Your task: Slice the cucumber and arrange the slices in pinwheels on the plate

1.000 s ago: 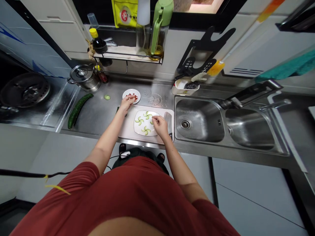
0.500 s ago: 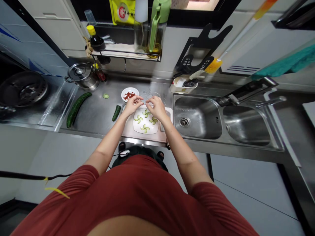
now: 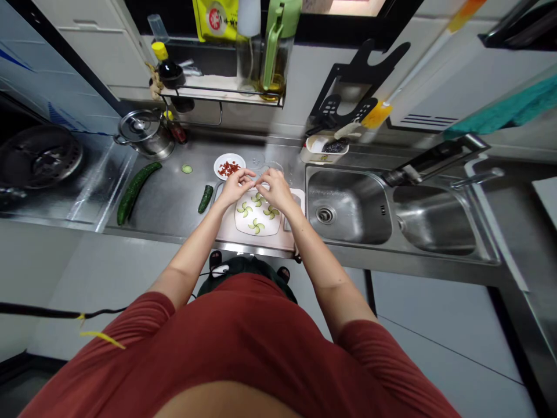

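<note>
My left hand and my right hand meet fingertip to fingertip above the far edge of a white plate. Both are pinched closed; whatever lies between the fingers is too small to make out. Thin green cucumber slices lie on the plate in several pinwheel shapes, the farthest partly hidden by my right hand. Under the plate is a pale cutting board. Just beyond my left hand stands a small white dish of chopped red pieces. A clear dish sits behind my right hand.
A cucumber piece, a cut end and a long cucumber lie leftward on the steel counter. A lidded pot stands behind them. To the right is a double sink; a bottle shelf hangs above.
My fingertips have drawn closer together, nearly touching now. The plate, the slices and the dish of red pieces stay where they were.
</note>
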`<state>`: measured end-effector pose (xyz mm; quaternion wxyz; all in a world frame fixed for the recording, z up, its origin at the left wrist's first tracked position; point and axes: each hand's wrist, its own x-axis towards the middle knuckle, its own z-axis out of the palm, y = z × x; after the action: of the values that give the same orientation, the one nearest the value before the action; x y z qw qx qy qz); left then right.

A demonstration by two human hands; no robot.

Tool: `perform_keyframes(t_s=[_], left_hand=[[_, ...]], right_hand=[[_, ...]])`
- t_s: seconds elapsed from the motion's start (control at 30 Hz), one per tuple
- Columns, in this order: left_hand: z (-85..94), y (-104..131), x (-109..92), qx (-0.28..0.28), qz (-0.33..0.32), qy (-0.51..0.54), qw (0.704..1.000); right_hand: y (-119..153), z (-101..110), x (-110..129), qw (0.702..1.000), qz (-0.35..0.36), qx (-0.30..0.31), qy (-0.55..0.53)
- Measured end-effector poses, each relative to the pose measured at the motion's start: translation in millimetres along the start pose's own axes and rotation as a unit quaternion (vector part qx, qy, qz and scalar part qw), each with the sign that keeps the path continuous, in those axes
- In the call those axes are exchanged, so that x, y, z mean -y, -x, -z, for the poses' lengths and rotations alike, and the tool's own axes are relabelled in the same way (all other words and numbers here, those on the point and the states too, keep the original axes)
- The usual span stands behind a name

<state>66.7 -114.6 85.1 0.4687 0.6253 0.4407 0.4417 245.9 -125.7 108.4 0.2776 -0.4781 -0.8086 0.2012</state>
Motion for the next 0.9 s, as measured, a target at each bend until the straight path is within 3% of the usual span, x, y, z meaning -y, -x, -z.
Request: perform_keyframes(t_s=[0.43,0.7,0.9], left_hand=[[-0.7,-0.4,6.5,-0.013,0.013,0.005,1.0],[-3.8,3.9,5.7,-0.006,0.021,-0.071,0.997],[-8.8,3.5,16.7,0.001,0.037,-0.11,0.993]], right_hand=[[1.8,-2.3,0.7,1.0,0.004,-0.01,0.004],[6.5,-1.3,-2.5,0.999,-0.004,-0.037,-0.001],[11.4,-6.9,-9.0,0.999,-0.018,-0.025,0.01]])
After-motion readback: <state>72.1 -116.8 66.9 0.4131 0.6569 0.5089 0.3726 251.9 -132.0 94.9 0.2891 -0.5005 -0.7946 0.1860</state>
